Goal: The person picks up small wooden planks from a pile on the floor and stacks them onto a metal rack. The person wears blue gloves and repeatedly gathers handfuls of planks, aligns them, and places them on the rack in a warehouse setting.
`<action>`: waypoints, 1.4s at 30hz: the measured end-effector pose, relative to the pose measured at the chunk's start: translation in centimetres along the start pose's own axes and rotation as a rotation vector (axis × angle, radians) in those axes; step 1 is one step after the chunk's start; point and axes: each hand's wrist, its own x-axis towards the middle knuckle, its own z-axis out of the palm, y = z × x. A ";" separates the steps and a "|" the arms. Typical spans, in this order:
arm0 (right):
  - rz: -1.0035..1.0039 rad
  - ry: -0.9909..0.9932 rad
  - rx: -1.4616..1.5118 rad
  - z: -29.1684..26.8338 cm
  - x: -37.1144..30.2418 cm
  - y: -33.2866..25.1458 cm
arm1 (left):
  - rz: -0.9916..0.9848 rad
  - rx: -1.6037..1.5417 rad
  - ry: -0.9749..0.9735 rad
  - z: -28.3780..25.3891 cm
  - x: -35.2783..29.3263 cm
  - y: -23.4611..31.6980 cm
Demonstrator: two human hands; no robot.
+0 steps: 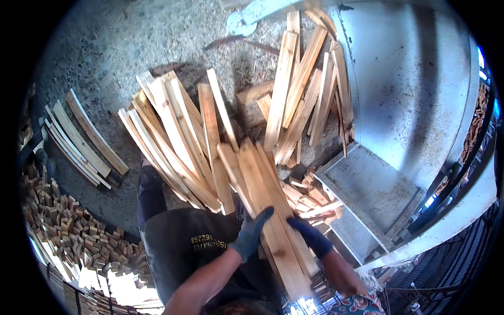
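A bundle of several long wooden boards [270, 210] lies lengthwise between my two hands, close to my body. My left hand [253, 234], in a grey-blue work glove, is closed on its left side, thumb up along the edge. On the right side my right hand [311, 236], in a dark blue glove, clasps the boards; its fingertips are partly hidden. Just beyond, a leaning group of pale boards [176, 126] fans out to the left of the bundle. Another group of boards [302, 89] leans near the white metal machine.
The white metal panel [404, 79] of a machine rises at right, with a metal tray [370, 184] below it. Short wood offcuts [310, 197] lie beside the tray. A few boards [84, 142] rest at far left, above a large heap of small wood blocks [89, 226]. The floor [126, 47] is rough concrete.
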 end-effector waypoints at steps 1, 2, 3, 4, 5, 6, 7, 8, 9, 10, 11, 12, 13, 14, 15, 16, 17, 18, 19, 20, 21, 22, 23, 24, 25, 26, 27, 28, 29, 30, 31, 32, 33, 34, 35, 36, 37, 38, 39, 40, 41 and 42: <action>0.005 0.023 0.030 -0.2 2.6 0.0 | 0.150 0.136 -0.064 -4.2 3.5 -3.7; 0.017 0.040 0.053 -0.1 4.6 0.3 | 0.180 0.178 -0.058 -6.1 4.8 -5.1; -0.017 0.072 0.034 0.1 5.3 1.4 | 0.209 0.226 -0.056 -7.9 6.2 -6.4; -0.055 0.094 0.017 0.3 6.0 2.3 | 0.124 0.194 0.015 -6.0 5.3 -3.9; -0.094 0.115 0.003 0.3 6.9 3.2 | 0.041 0.164 0.087 -4.6 4.2 -2.1; -0.108 0.171 0.026 -0.6 7.8 5.6 | -0.006 0.116 0.087 -4.1 2.7 -2.0; -0.122 0.137 0.026 0.0 7.1 5.8 | -0.042 0.073 0.080 -4.0 1.5 -1.3; -0.138 0.103 0.028 0.7 5.9 5.9 | -0.077 0.032 0.073 -3.8 0.5 -0.7; -0.153 0.106 0.048 1.8 4.0 6.0 | -0.053 0.088 0.008 -3.9 -1.4 -0.7; -0.170 0.110 0.064 2.9 1.7 5.9 | -0.112 0.079 0.012 -4.1 -3.2 -1.1; -0.192 0.112 0.075 3.7 -0.3 5.5 | -0.163 0.067 0.013 -4.4 -4.8 -1.5; -0.209 0.087 0.124 4.2 -2.0 5.4 | -0.214 0.053 0.013 -4.4 -6.1 -1.7; -0.249 0.092 0.091 4.6 -3.4 5.7 | -0.230 0.065 0.036 -3.9 -7.7 -1.6; -0.289 0.097 0.056 5.0 -4.5 5.7 | -0.244 0.075 0.060 -3.1 -9.3 -1.3; -0.280 0.127 0.038 5.5 -5.5 5.2 | -0.251 0.086 0.083 -2.5 -10.4 -0.9; -0.269 0.150 0.017 6.2 -6.2 4.6 | -0.229 0.108 0.075 -2.3 -10.8 -0.5; -0.257 0.174 -0.006 6.8 -6.6 4.1 | -0.206 0.128 0.068 -2.0 -11.1 -0.2; -0.305 0.167 -0.034 7.0 -6.6 3.9 | -0.187 0.143 0.062 -1.9 -11.3 0.0; -0.352 0.160 -0.062 7.2 -6.4 3.5 | -0.140 0.179 0.045 -1.8 -11.6 0.5; -0.399 0.153 -0.092 7.6 -6.2 3.0 | -0.086 0.207 0.040 -1.8 -11.9 1.1; -0.448 0.105 -0.099 8.1 -6.0 2.0 | -0.038 0.233 0.040 -1.8 -12.3 1.5; -0.474 0.090 -0.179 8.4 -5.6 1.5 | 0.001 0.267 0.033 -2.2 -12.7 2.0; -0.499 0.074 -0.260 8.5 -5.2 1.1 | 0.039 0.216 0.021 -3.1 -12.6 1.9; -0.527 0.060 -0.350 8.8 -4.6 0.4 | 0.081 0.159 0.003 -4.5 -12.2 1.6; -0.608 0.042 -0.483 9.1 -3.7 -0.8 | 0.134 0.101 -0.017 -5.5 -11.5 1.4; -0.666 -0.017 -0.494 9.3 -2.6 -1.5 | 0.152 0.051 -0.050 -6.1 -10.7 1.7; -0.726 -0.082 -0.507 9.4 -0.9 -2.1 | 0.176 0.001 -0.081 -6.7 -9.7 2.2; -0.810 -0.067 -0.753 9.5 1.3 -2.5 | 0.205 -0.051 -0.104 -7.3 -8.7 2.6; -0.908 -0.032 -0.990 9.6 3.3 -3.0 | 0.237 -0.107 -0.112 -7.5 -7.5 3.3; -0.982 -0.064 -1.069 10.1 5.6 -3.7 | 0.236 -0.110 -0.074 -8.8 -6.4 3.9; -0.999 0.000 -1.159 10.3 8.4 -3.2 | 0.276 -0.030 0.053 -9.6 -4.8 4.7; -1.013 0.056 -1.247 10.5 11.5 -2.1 | 0.315 0.046 0.188 -10.8 -3.3 5.3; -1.038 0.123 -1.224 10.5 14.1 -0.8 | 0.348 0.308 0.212 -13.4 -1.5 5.6; -1.060 0.191 -1.199 10.4 16.2 0.3 | 0.373 0.571 0.234 -16.1 -0.3 5.9; -1.044 0.187 -1.190 9.7 18.1 0.8 | 0.213 0.309 0.343 -16.2 0.0 6.8; -1.027 0.202 -1.210 9.4 18.9 1.3 | 0.301 0.379 0.391 -16.1 -0.1 7.4; -1.011 0.220 -1.229 9.2 19.5 1.8 | 0.388 0.451 0.436 -16.1 -0.2 8.0; -0.995 0.239 -1.248 9.1 20.1 2.4 | 0.415 0.510 0.446 -16.8 0.3 8.8; -0.988 0.274 -1.341 9.5 19.4 2.4 | 0.424 0.555 0.448 -17.9 1.1 9.6; -0.999 0.326 -1.426 9.8 19.2 2.6 | 0.442 0.588 0.444 -17.9 1.7 10.7; -1.008 0.380 -1.512 10.1 18.9 3.0 | 0.453 0.598 0.466 -17.7 2.0 11.4; -1.021 0.445 -1.596 10.3 18.9 2.9 | 0.466 0.586 0.507 -15.1 1.7 12.5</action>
